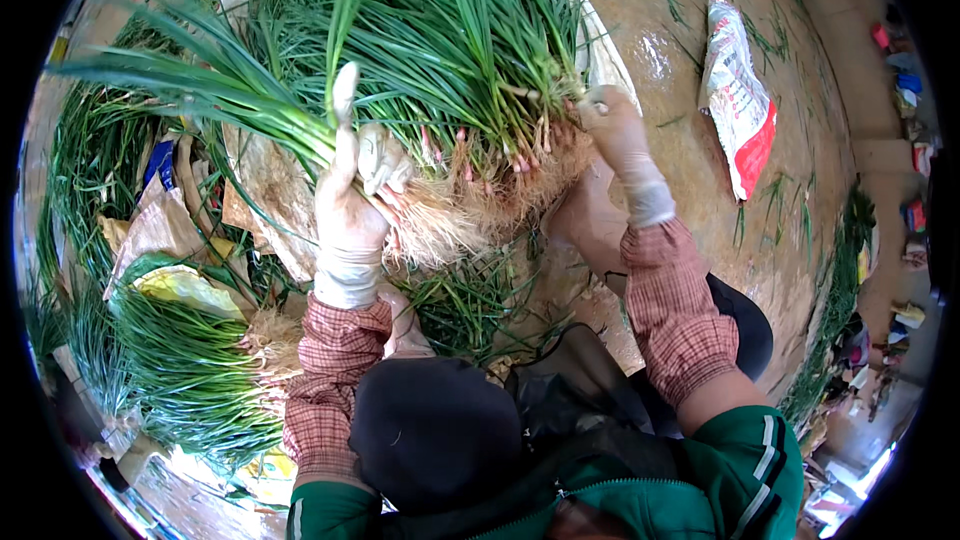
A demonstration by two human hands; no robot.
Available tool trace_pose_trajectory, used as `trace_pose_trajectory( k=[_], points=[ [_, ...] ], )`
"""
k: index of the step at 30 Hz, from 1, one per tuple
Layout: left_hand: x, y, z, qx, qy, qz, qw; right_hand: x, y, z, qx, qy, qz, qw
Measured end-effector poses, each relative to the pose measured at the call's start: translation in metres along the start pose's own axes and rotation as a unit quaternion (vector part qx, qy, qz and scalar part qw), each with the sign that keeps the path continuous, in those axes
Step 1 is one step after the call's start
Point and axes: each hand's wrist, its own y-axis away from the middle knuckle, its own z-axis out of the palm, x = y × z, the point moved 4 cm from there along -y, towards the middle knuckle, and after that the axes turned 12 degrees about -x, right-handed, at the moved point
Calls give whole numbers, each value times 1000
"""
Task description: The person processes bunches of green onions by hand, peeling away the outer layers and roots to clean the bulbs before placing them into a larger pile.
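Observation:
In a pale glove, my left hand (350,195) is wrapped round a bunch of spring onions (305,130). Their green leaves fan out to the upper left, and the tan roots hang toward the right. One finger or the thumb points upward. A large heap of spring onions (440,30) lies just beyond, its reddish bulbs and stringy roots facing me. My right hand (612,125), also gloved, is closed at the heap's right edge beside the roots. Whatever its fingers pinch is too small or hidden to make out.
More spring onions (190,365) are piled at the lower left. Loose green leaves (465,305) litter the ground before me. On the wet brown floor (640,50) at right lies a white and red plastic sack (735,100). A dark rounded object (435,420) sits close to my body.

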Motion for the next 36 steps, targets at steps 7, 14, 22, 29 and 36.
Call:
trace_pose_trajectory(
  k=[7,14,22,29,36],
  points=[
    [-65,26,-47,178,-69,-253,948,2,25,4,63,-152,-8,986],
    [-74,38,-65,220,-108,-290,925,-14,27,-11,-5,-12,-8,1000],
    [-110,34,-65,282,-168,-337,882,4,23,22,-85,-67,47,993],
    [-161,19,-91,347,-224,-317,854,-44,43,26,-75,21,41,996],
    [-114,32,-71,296,-163,-346,875,-66,40,1,-35,-410,40,911]
  ],
)
